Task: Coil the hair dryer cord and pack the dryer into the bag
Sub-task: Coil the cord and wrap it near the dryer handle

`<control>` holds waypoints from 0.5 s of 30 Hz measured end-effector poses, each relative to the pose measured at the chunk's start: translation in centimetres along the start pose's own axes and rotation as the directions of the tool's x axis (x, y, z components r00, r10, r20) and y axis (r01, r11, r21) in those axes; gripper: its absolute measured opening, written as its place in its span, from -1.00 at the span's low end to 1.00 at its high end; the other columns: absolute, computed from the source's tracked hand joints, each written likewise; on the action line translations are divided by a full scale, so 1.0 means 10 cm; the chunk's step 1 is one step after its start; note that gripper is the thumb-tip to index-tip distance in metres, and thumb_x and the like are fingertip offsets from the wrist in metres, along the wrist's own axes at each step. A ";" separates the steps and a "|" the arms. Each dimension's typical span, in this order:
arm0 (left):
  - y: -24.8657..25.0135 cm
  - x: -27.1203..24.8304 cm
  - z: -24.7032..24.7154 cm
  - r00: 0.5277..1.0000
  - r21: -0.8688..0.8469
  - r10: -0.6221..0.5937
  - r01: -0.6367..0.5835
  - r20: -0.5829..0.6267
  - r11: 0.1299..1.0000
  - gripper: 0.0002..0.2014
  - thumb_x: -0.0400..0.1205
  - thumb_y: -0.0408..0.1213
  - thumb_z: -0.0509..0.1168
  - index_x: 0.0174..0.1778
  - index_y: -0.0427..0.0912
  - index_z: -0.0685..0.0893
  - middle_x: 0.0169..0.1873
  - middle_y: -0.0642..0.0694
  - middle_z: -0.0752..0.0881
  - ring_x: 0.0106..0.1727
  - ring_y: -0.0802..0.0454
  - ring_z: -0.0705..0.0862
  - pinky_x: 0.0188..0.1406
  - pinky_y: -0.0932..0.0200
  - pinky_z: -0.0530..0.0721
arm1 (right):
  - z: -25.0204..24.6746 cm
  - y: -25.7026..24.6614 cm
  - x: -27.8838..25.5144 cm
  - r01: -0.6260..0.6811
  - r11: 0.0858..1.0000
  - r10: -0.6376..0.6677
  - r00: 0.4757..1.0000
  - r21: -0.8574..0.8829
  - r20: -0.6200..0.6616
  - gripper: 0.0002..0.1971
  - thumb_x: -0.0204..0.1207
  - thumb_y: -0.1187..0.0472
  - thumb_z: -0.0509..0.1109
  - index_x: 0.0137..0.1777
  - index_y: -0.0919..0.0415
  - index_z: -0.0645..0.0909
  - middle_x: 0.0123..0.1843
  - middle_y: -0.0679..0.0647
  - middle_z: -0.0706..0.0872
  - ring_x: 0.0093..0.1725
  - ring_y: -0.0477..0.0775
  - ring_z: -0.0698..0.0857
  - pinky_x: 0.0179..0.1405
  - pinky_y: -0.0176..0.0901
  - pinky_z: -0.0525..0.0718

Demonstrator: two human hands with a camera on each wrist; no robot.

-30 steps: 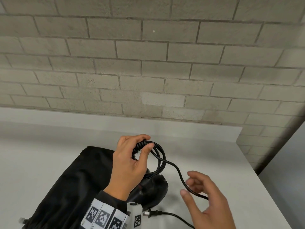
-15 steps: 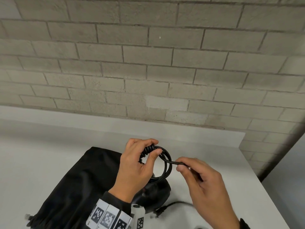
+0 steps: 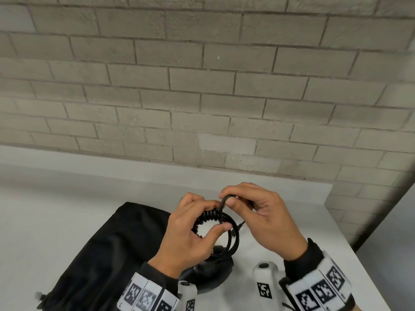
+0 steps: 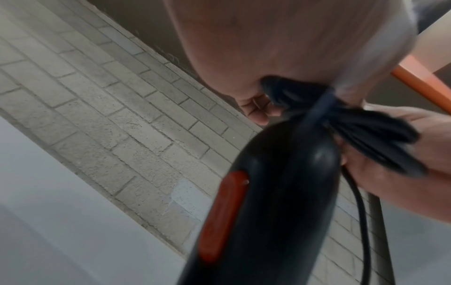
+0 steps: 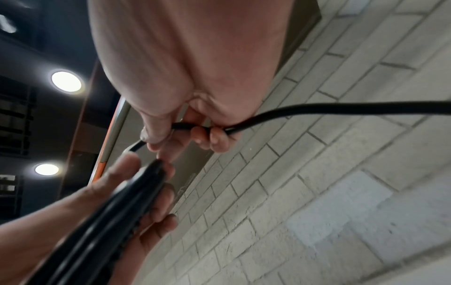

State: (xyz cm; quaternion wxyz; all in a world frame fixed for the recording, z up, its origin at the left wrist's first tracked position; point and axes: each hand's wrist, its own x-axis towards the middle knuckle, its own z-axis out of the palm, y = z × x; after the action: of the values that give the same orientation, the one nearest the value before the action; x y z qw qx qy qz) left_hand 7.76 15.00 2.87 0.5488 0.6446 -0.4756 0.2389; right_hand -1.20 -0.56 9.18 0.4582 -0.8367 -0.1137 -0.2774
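Observation:
My left hand [image 3: 203,223] grips the coiled black cord [image 3: 233,241] at the ribbed end of the hair dryer's handle, thumb across the loops. The black hair dryer [image 3: 208,272] hangs below that hand, mostly hidden by my wrist; in the left wrist view its body [image 4: 280,192] shows an orange switch. My right hand [image 3: 238,199] pinches a strand of the cord [image 5: 317,109] just above the coil, next to my left fingers. The black drawstring bag [image 3: 107,250] lies flat on the white table [image 3: 67,198] at the left.
A grey brick wall [image 3: 202,86] rises behind the table. The table's right edge [image 3: 350,241] drops off beside my right wrist. Bare tabletop stretches to the left and behind the bag.
My right hand rose from low on the right up to the coil, bringing a strand of cord over to my left hand. The coil has gained a loop; the plug is out of sight.

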 end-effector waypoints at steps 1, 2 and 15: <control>0.01 0.00 0.00 1.000 -0.011 -0.003 0.003 -0.004 1.000 -0.67 0.50 0.00 0.51 0.06 -0.13 0.77 -0.13 0.27 0.64 -0.11 -0.04 0.66 -0.21 0.06 0.67 | 0.02 0.03 0.02 -0.027 0.998 0.028 1.000 0.055 -0.009 -0.86 0.57 0.12 0.39 0.03 0.00 0.77 -0.15 -0.09 0.77 -0.18 0.01 0.67 -0.15 -0.13 0.61; 0.01 0.00 0.00 1.000 -0.024 -0.006 0.005 -0.011 1.000 -0.68 0.51 -0.01 0.50 0.05 -0.13 0.77 -0.13 0.25 0.65 -0.13 -0.04 0.67 -0.23 0.04 0.68 | 0.05 0.05 0.03 -0.047 0.993 0.050 0.999 0.104 -0.022 -0.86 0.56 0.13 0.40 0.04 0.03 0.77 -0.14 -0.05 0.79 -0.14 0.07 0.70 -0.10 -0.06 0.66; 0.09 -0.04 0.01 0.993 -0.162 -0.108 0.098 -0.053 0.982 -0.60 0.51 -0.10 0.50 0.23 0.07 0.55 -0.09 0.12 0.79 -0.07 0.12 0.81 -0.07 0.25 0.75 | 0.37 0.15 -0.13 -0.285 0.759 0.402 0.913 0.586 -0.076 -0.89 0.59 0.27 0.38 0.02 0.31 0.64 -0.28 0.12 0.76 -0.38 -0.11 0.68 -0.40 -0.32 0.62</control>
State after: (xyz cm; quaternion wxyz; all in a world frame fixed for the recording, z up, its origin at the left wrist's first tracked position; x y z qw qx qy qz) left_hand 6.78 15.14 2.91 0.6245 0.6149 -0.4420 0.1912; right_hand -0.30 1.75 5.85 0.7360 -0.6389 0.0116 -0.2235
